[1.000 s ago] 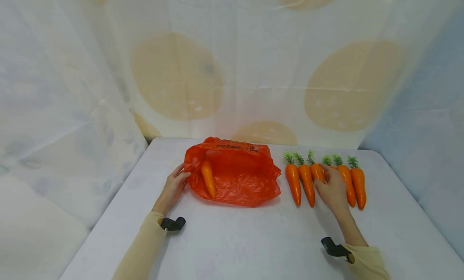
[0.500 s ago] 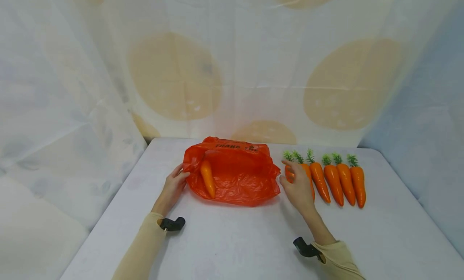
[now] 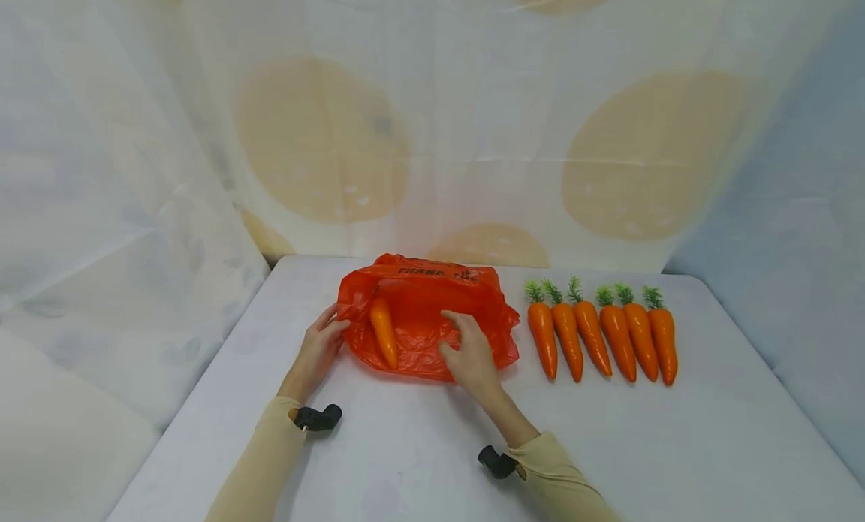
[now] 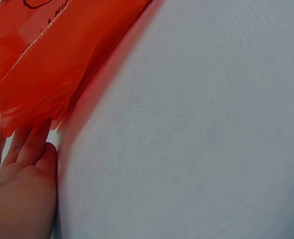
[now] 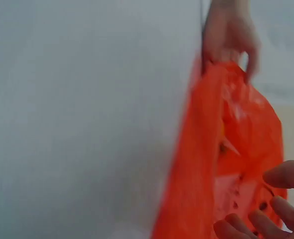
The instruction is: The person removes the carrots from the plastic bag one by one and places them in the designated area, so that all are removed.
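Observation:
A red plastic bag (image 3: 432, 360) printed "THANK YOU" lies on the table with its mouth facing me. My left hand (image 3: 317, 357) pinches the bag's left edge; the fingers of that hand (image 4: 22, 184) reach behind the plastic in the left wrist view. One carrot (image 3: 384, 334) rests inside, at the bag's left side. My right hand (image 3: 471, 360) is over the right half of the bag's mouth, holding nothing. Its fingers are spread and loosely bent in the right wrist view, beside the bag (image 5: 251, 124).
To the right of the bag, several carrots (image 3: 589, 338) with green tops lie side by side in a row. The white table (image 3: 419, 447) is bordered by a patterned curtain (image 3: 486, 161) behind and by cloth at both sides.
My right hand has moved left from the row of carrots to the bag's mouth, carrying nothing. My left hand has stayed at the bag's left edge.

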A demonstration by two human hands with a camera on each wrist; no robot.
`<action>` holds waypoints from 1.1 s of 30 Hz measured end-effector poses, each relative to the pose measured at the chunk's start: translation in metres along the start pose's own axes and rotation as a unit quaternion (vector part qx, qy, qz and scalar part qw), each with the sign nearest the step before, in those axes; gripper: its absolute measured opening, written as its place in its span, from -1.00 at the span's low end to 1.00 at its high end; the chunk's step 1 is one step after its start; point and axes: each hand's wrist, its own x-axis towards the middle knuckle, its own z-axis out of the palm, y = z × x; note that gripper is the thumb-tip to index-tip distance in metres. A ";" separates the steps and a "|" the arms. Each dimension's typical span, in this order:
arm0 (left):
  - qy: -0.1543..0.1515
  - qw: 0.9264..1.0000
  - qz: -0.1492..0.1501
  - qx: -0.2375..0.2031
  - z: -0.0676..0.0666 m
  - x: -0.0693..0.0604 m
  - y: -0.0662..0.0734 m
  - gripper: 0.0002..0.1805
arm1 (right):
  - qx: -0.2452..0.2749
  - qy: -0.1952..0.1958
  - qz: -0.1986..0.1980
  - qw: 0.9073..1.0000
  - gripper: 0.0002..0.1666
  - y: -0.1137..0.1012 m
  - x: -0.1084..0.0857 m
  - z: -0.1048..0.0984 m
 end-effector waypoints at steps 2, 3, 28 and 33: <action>-0.001 1.000 -0.001 0.001 0.000 0.000 0.000 -0.33 | -0.016 -0.026 0.002 1.000 -0.35 -0.004 0.002 0.017; -0.002 1.000 -0.001 0.002 0.001 0.000 0.000 -0.32 | -0.026 -0.038 -0.001 0.999 -0.31 -0.006 0.003 0.024; -0.006 1.000 -0.008 0.012 0.001 -0.003 0.003 -0.31 | -0.141 -0.138 0.004 0.980 -0.26 -0.028 0.030 0.101; -0.010 1.000 -0.008 0.011 0.001 -0.002 0.004 -0.31 | -0.140 -0.138 -0.001 0.980 -0.30 -0.028 0.030 0.100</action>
